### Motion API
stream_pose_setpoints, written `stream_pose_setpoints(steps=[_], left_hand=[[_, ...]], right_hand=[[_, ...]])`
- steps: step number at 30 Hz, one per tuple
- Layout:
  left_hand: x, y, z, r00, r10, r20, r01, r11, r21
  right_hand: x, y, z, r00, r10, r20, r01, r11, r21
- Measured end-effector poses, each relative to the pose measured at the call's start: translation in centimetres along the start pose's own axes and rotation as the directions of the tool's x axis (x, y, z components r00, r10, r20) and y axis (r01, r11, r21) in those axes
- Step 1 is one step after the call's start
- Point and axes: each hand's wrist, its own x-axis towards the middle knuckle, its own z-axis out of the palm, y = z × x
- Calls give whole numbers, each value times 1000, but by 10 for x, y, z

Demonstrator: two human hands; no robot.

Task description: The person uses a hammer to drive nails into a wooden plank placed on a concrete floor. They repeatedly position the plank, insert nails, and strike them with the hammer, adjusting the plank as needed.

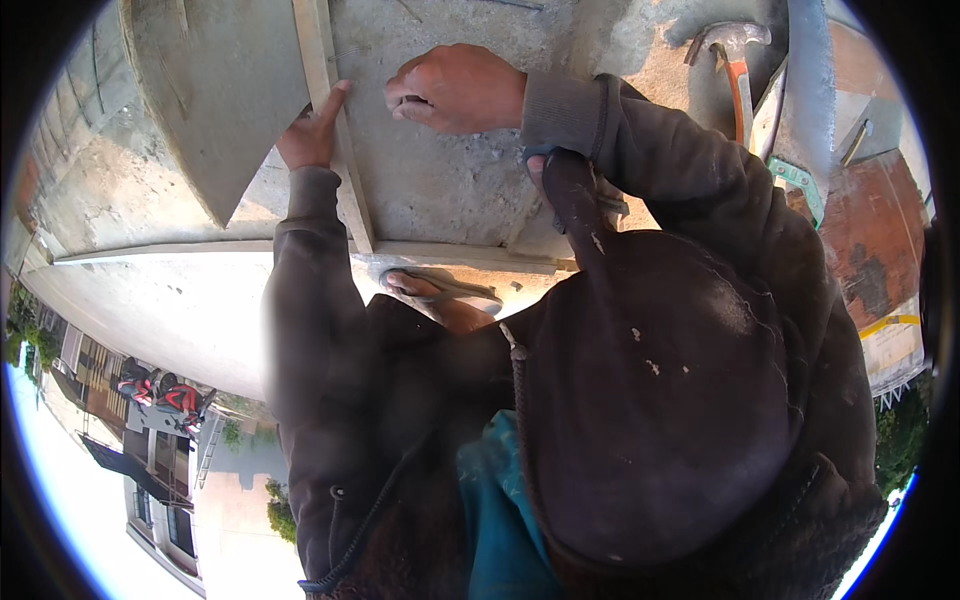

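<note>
My left hand (311,139) grips a narrow wooden batten (351,180), with the thumb laid along its edge and the fingers hidden behind it. Against the batten's left side leans a grey sheet or board (217,82) that tapers to a pointed corner. My right hand (465,90) is a short way to the right, above the rough concrete surface (450,187). Its fingers are curled towards the thumb, leaving a dark gap; whether something small is pinched there cannot be made out.
A claw hammer (737,82) with an orange handle lies at the upper right. Beside it is a handsaw (810,97) with a green handle (801,184). Reddish-brown panels (874,232) lie further right. A wooden edge strip (465,255) runs before my sandalled foot (442,292).
</note>
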Motion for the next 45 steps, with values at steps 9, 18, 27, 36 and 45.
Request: stream_pose_setpoints(steps=[9, 18, 27, 36, 45], left_hand=[[1, -19, 17, 999, 2, -45, 1, 997, 72], [-13, -21, 17, 983, -184, 13, 174, 950, 261], [-5, 9, 18, 966, -245, -83, 252, 964, 90], [-4, 13, 21, 944, -329, -5, 325, 930, 170], [-12, 10, 22, 915, -401, 40, 396, 913, 100]], right_hand=[[-21, -3, -4, 990, 136, -21, -134, 988, 75], [-28, -30, 1, 992, 113, -55, -101, 979, 179], [-51, -17, -20, 988, 94, -120, -89, 995, 45], [-73, -24, -47, 959, 132, -253, -122, 991, 53], [-76, -56, -70, 954, 272, -129, -268, 962, 45]])
